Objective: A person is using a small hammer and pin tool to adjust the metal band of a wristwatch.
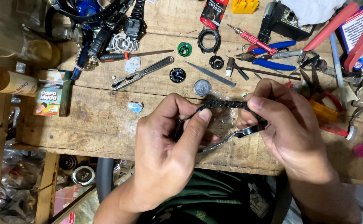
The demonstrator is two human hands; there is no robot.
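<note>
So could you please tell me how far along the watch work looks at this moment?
Done: the watch is apart; dial, black bezel and round metal back lie loose on the bench. In hand: left hand and right hand hold the dark link bracelet. Left: the loose parts are not yet reassembled.

Single view only: your head camera looks almost straight down at the wooden table from close above. Your left hand and right hand fill the lower centre; tools line the far edge.
</note>
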